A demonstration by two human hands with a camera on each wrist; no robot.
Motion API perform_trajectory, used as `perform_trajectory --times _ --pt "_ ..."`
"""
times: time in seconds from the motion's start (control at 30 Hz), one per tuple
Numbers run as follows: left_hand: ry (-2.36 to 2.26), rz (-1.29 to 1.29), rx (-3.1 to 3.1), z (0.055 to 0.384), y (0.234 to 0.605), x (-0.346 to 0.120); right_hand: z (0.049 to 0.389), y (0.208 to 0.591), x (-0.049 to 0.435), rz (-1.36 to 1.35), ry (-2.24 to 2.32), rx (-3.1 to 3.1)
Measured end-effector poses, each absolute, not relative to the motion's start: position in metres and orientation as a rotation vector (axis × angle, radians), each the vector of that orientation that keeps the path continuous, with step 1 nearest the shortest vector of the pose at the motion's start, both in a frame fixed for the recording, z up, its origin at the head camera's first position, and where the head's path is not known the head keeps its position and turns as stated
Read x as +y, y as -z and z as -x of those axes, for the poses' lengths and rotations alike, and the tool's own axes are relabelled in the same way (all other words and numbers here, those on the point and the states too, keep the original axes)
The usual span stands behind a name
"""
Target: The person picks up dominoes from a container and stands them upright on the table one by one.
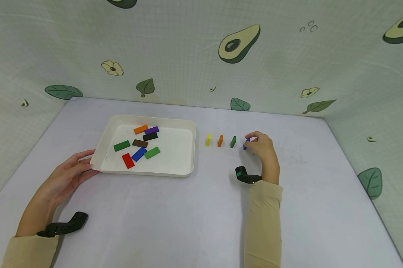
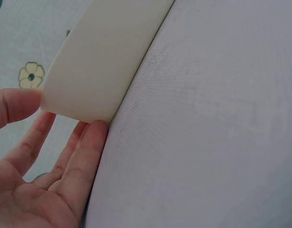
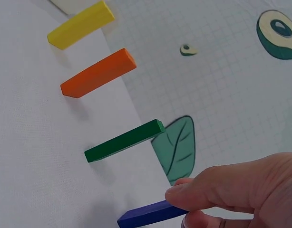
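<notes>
In the head view, my right hand [image 1: 262, 147] pinches a blue-violet domino [image 3: 150, 214] between thumb and fingers, upright close over the table. Left of it stand a green domino [image 1: 233, 142], an orange domino [image 1: 220, 140] and a yellow domino [image 1: 208, 140], upright on end and spaced apart in a row. My left hand [image 1: 67, 176] rests its fairly straight fingers and thumb against the left end of a white tray [image 1: 174, 173]. In the left wrist view, the thumb meets the rim and the other fingertips touch the lower wall.
Several dominoes lie loose in the tray, among them a red one [image 1: 128, 160], a blue one [image 1: 139, 154] and a black one [image 1: 150, 136]. A patterned cloth wall [image 1: 188, 56] rises behind the white table [image 1: 174, 223] and at its sides.
</notes>
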State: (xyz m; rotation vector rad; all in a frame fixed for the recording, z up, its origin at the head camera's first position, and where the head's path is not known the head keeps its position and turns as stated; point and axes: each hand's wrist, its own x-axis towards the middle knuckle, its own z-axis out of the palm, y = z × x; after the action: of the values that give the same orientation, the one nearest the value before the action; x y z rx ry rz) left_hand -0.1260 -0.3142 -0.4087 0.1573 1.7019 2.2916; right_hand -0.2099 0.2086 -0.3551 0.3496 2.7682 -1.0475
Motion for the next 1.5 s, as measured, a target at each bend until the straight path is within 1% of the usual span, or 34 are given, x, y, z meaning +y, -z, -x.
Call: perform_trajectory --times 1.07,1.5 --pt "-2.292 -0.101 1.743 0.1253 0.4077 -0.3119 0.2092 0.3520 0.2092 -0.347 1.043 2.761" --pt "-2.322 -0.129 1.645 0.1263 0.4059 -0.3131 0.2100 0.3509 0.2096 -0.366 1.050 2.748"
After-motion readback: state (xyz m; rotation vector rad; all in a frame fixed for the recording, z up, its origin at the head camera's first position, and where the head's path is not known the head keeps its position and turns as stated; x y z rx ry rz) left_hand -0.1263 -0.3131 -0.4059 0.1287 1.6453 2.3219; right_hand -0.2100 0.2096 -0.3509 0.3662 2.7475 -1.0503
